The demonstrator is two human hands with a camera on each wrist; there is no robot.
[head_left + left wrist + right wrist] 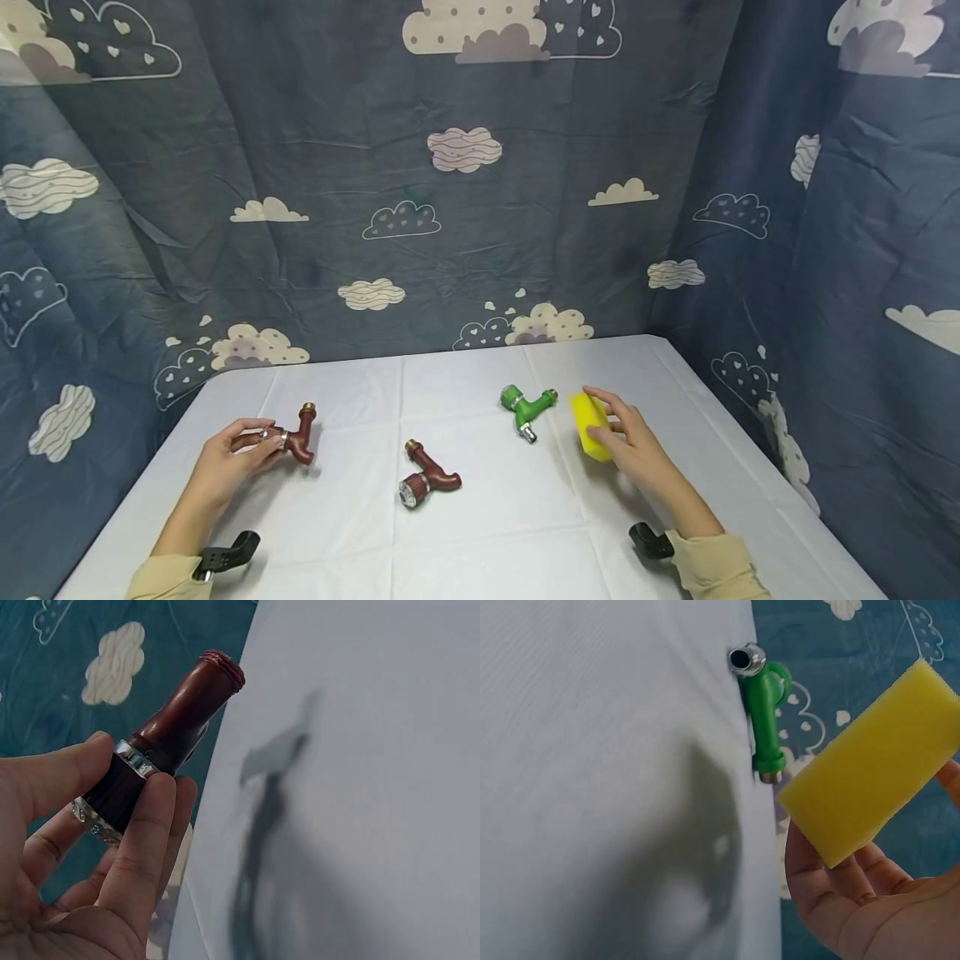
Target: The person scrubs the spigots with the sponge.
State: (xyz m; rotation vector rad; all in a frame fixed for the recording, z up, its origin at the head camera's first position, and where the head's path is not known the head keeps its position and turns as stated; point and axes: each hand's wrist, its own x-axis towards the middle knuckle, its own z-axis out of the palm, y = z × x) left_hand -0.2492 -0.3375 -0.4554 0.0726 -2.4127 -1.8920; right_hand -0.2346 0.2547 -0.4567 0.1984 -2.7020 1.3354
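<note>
My left hand (pixel 234 458) pinches a brown faucet (pixel 302 435) by its ridged knob and lifts it off the cloth; in the left wrist view thumb and fingers close round the dark knob beside the faucet's silver collar (pixel 135 759). On the right, my right hand (pixel 636 437) holds a yellow sponge (pixel 591 427) above the table between thumb and fingers. Just left of the sponge lies a green faucet (pixel 528 408) with a metal spout tip. A second brown faucet (pixel 429 477) rests between the hands, its clear-capped knob toward me.
A white cloth covers the table (pixel 480 550). Dark blue curtains (pixel 315 150) with cloud prints rise behind it and along both sides. Black wrist cameras sit on the left wrist (pixel 228 557) and right wrist (pixel 649 542).
</note>
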